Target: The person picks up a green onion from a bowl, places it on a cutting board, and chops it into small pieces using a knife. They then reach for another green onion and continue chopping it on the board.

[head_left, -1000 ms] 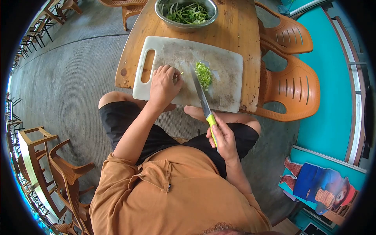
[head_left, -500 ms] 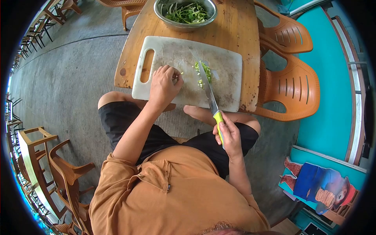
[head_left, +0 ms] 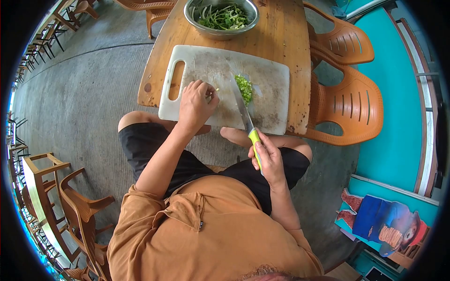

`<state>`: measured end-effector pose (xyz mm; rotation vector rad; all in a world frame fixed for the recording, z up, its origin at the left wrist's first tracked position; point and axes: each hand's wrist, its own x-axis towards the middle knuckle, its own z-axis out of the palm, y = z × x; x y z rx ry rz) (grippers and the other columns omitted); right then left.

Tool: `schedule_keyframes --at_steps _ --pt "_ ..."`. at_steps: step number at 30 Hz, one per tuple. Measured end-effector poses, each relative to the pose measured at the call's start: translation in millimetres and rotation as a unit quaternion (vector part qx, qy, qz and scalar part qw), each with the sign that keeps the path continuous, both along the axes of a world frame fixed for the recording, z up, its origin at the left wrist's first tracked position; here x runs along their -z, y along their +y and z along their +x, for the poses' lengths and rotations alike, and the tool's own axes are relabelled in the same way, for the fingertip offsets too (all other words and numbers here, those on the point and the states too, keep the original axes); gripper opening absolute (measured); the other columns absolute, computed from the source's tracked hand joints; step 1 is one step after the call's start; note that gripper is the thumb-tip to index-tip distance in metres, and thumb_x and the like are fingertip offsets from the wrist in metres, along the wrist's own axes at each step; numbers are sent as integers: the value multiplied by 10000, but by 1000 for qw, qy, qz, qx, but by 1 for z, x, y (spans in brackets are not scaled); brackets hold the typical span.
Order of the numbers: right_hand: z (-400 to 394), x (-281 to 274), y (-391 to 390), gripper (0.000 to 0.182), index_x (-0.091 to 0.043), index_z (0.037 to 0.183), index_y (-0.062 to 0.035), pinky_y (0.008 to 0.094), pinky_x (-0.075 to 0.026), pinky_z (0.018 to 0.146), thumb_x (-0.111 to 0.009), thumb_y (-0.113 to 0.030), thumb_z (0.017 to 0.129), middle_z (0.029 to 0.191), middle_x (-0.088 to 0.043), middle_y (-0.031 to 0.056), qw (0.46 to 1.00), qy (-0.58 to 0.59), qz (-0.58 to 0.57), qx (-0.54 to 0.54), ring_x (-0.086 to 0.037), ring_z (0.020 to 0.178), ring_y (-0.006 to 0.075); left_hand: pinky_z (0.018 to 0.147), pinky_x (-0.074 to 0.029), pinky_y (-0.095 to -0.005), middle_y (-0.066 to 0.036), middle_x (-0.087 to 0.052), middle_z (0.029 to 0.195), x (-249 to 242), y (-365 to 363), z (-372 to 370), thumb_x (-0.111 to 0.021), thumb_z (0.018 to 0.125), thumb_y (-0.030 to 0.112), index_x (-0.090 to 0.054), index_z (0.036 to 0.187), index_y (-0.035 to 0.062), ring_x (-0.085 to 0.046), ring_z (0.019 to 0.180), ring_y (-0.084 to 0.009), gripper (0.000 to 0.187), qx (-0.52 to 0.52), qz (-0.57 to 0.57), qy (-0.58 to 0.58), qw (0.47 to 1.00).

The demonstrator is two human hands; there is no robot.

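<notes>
My right hand (head_left: 268, 157) is wrapped round the yellow-green handle of a kitchen knife (head_left: 241, 99). The blade lies over the white cutting board (head_left: 272, 86), just left of a small heap of chopped green pieces (head_left: 244, 87). Over the board's left half, my left hand (head_left: 196, 104) is closed, fingers curled and thumb tucked in. A tiny pale-green bit shows at its fingertips; what it grips is mostly hidden by the hand.
Beyond the board, a metal bowl (head_left: 221, 32) of cut greens stands on the wooden table (head_left: 276, 33). Orange plastic chairs (head_left: 351, 105) line the table's right side. Another chair (head_left: 77, 206) and a wooden table frame (head_left: 40, 187) are at the lower left.
The knife and my right hand have shifted left, so the blade now sits beside the chopped heap instead of across it. My left hand has barely moved.
</notes>
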<state>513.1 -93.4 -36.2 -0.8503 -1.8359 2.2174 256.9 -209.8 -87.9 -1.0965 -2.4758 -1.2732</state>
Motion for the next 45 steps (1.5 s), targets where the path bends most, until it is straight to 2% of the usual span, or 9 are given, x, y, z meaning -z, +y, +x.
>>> schedule_keyframes --at_steps 17,20,25,31,32,34,41,43,45 --pt "24 -5 -14 488 -455 1609 -34 195 -426 537 -522 -123 1134 858 -629 48 998 2 67 -1 -474 599 43 896 -466 -423 -80 -660 951 8 15 11 -765 822 127 -690 922 64 -622 973 -297 140 70 -38 41 996" --pt "26 -3 -18 473 -514 1572 -34 211 -445 531 -576 -158 1120 819 -645 29 996 -12 87 5 -505 584 36 894 -467 -425 -74 -655 946 7 15 12 -761 826 128 -700 936 73 -620 963 -295 138 63 -41 34 997" --pt "24 -5 -22 497 -523 1557 -12 281 -567 711 -613 -174 1096 898 -717 93 987 -48 154 -18 -666 748 115 893 -471 -425 -66 -653 954 9 15 10 -754 834 126 -722 970 90 -621 967 -292 144 73 -39 42 996" --pt "20 -13 -24 509 -522 1557 -16 313 -581 799 -624 -186 1088 945 -744 130 980 -68 183 -29 -705 826 154 886 -477 -423 -63 -652 956 9 15 10 -747 846 128 -741 973 101 -621 969 -289 130 74 -34 54 995" --pt "19 -11 -25 509 -522 1557 -16 313 -581 799 -624 -186 1088 945 -744 130 980 -68 182 -28 -705 826 154 884 -479 -422 -62 -652 956 9 15 10 -746 850 127 -746 972 101 -619 966 -287 125 74 -34 56 995" --pt "20 -6 -26 476 -520 1578 -60 213 -431 528 -579 -136 1113 818 -633 7 977 -32 208 -28 -499 587 22 883 -480 -422 -62 -652 955 8 15 9 -745 851 127 -749 972 101 -618 964 -286 123 74 -35 57 995" --pt "19 -13 -26 487 -519 1578 -54 218 -440 540 -589 -148 1106 834 -650 16 975 -37 215 -37 -508 590 28 892 -485 -424 -58 -645 951 8 15 9 -748 850 131 -755 980 103 -613 963 -284 133 69 -37 55 995" --pt "19 -17 -24 502 -529 1527 27 375 -573 960 -619 -195 1085 1296 -718 275 973 -74 213 -50 -754 1122 311 897 -486 -424 -58 -645 956 8 14 9 -748 848 131 -756 981 103 -612 968 -283 136 73 -39 56 995" --pt "19 -17 -22 502 -530 1524 30 388 -559 1002 -617 -201 1087 1340 -693 287 972 -73 215 -52 -716 1205 344 903 -487 -424 -58 -644 961 7 14 9 -747 846 131 -757 982 103 -611 973 -282 139 76 -40 58 995"
